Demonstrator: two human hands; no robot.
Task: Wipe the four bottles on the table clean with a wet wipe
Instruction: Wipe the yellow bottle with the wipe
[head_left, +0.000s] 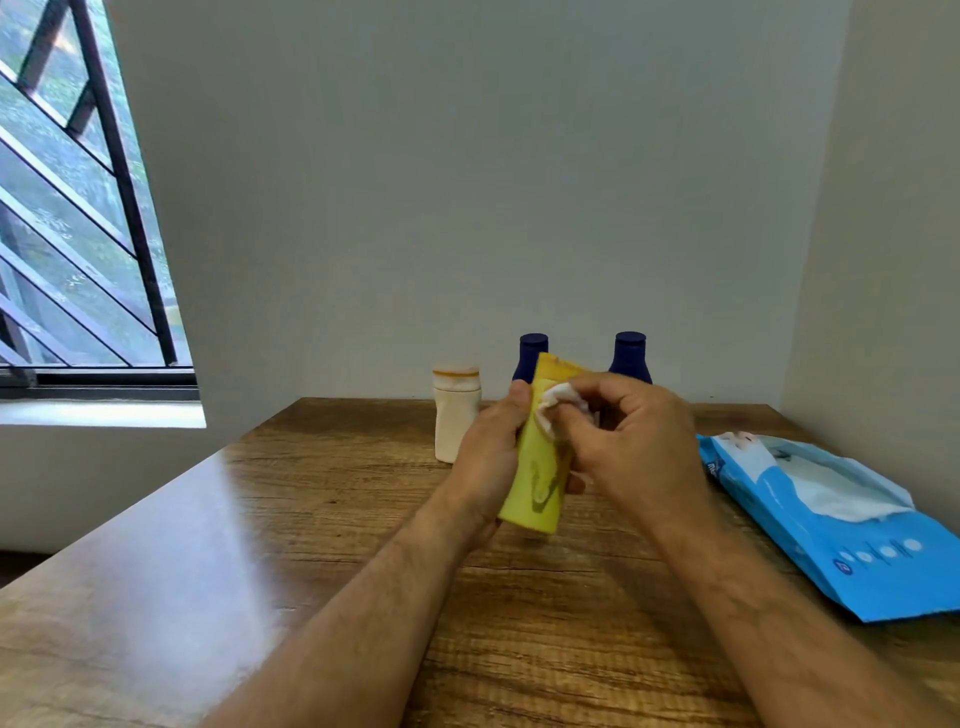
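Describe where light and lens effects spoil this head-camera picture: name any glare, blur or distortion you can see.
Head view: daylight from the window throws pale glare across the table on its left; wide-angle lens bends the window bars and wall edges; the right hand and wet wipe look slightly soft.

A wooden table (322, 545) with dark grain fills the lower frame, glare across its left side. At its far edge stand a cream bottle (456, 415) and two dark blue bottles (532, 356) (630, 358) — all upright. At right lies a blue wet-wipe pack (831, 530), flap open.
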